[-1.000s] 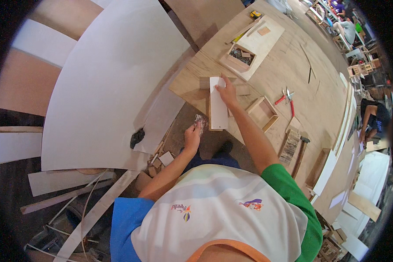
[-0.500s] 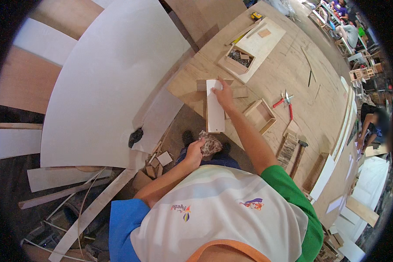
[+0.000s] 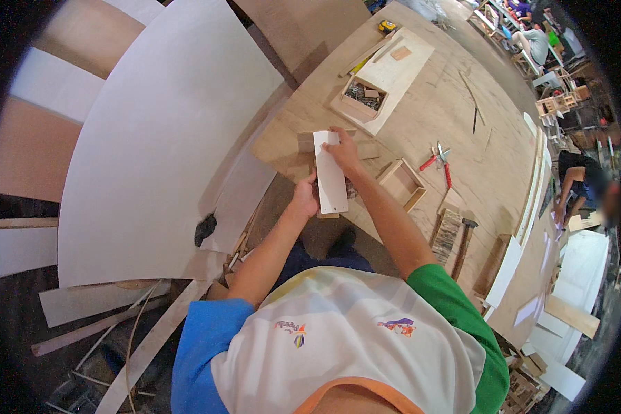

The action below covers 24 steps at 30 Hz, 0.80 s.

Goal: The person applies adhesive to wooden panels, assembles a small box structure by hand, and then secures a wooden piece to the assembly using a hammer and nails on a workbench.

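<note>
A narrow white board [image 3: 333,181], with small dark holes at its near end, is held over the table's near left corner. Near the board's far end, my right hand [image 3: 343,153] is closed around its right edge, thumb on the white face. My left hand [image 3: 305,200] is at the board's left side, its fingers hidden behind it. A bit of mottled brown cloth [image 3: 352,190] shows past the board's right edge; the rest of it is behind the board. Just right of my right forearm lies a shallow open wooden box [image 3: 401,183].
On the plywood table [image 3: 407,90] are red-handled pliers [image 3: 438,160], a hammer [image 3: 464,247], a wooden tray of nails [image 3: 363,96], and a yellow tape measure [image 3: 386,27]. A large white panel [image 3: 152,138] stands at left. People sit farther off at right.
My left hand has moved forward, carrying the brown cloth from near my lap to behind the white board. My right hand keeps its hold on the board.
</note>
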Available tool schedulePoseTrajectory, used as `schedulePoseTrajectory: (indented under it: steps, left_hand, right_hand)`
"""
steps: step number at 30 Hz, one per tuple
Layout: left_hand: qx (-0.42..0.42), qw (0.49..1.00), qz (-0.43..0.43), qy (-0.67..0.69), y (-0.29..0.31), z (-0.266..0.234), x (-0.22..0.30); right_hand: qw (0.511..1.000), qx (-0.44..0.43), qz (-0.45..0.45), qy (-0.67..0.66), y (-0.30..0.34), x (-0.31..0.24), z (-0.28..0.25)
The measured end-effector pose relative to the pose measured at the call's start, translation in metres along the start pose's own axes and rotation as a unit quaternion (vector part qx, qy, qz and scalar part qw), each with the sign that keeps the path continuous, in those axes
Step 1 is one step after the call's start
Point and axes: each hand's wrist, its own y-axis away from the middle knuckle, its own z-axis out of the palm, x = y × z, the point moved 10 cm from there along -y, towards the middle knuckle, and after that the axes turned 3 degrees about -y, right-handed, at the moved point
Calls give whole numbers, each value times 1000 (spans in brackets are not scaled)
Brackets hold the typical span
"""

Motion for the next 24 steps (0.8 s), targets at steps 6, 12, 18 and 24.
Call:
schedulePoseTrajectory:
  steps: [6,12,18,24]
  left_hand:
    - [34,999,-33,-14,-46,-18,19]
    - [-25,1000,5,-4,-46,5,46]
    - [-7,999,10,-31,-34,-18,29]
    - [-22,999,-5,-45,-14,-55,12]
  right_hand:
    - [994,21,-73,78,2,-15,-3]
    - [996,15,-17,84,-5,-8,-6]
    - [988,-18,-69,139,-2,-14,-1]
    - [999,-16,2,-46,2,11,-8]
